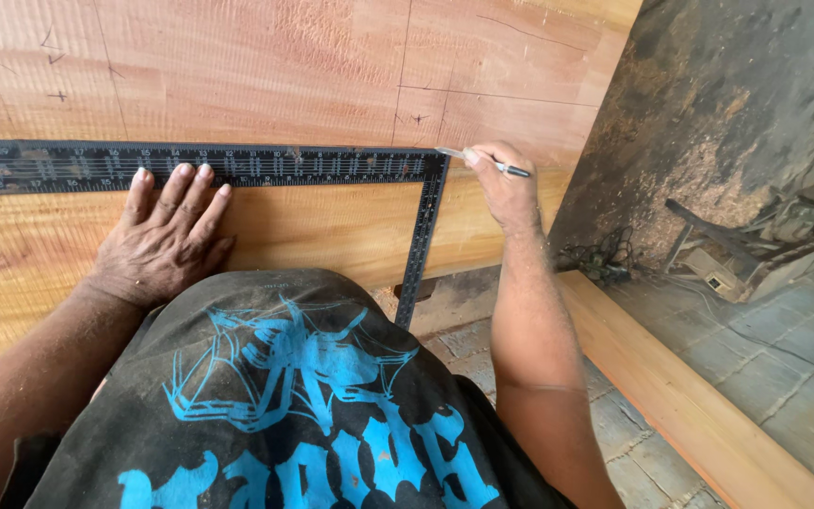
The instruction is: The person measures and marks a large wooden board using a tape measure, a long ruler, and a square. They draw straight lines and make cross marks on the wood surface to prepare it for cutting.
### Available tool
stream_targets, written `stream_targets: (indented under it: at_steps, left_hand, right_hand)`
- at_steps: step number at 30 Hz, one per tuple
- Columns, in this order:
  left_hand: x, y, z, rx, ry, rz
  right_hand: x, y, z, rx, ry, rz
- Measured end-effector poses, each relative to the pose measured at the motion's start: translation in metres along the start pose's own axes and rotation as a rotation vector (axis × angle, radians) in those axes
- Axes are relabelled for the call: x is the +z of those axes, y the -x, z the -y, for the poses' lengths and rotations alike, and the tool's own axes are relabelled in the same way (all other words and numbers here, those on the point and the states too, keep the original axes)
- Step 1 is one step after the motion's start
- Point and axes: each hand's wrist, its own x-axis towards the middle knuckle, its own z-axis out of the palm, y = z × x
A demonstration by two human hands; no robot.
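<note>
Square (237, 165) lies across the plank (332, 66) mid-frame; left hand (164, 240) presses it flat, fingers spread, while right hand (506, 188) grips a pen (482, 160) at its corner.

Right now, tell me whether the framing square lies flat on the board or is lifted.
Flat: the framing square lies against the board, left hand pressing its long arm.

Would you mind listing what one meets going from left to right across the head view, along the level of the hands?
Long arm of the black framing square → left hand pressed flat on it → the square's short arm hanging down → right hand holding a pen → dark rough wall.
</note>
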Motion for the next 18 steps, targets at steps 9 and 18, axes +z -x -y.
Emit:
stream_targets:
  at_steps: [9,18]
  left_hand:
    - [-0.006,0.016,0.02,-0.129,0.333,-0.138]
    - [-0.016,-0.001,0.04,0.028,0.112,0.007]
  right_hand:
    - [0.021,0.038,-0.017,-0.074,-0.218,-0.295]
    - [0.054,0.009,0.007,-0.112,-0.209,-0.155]
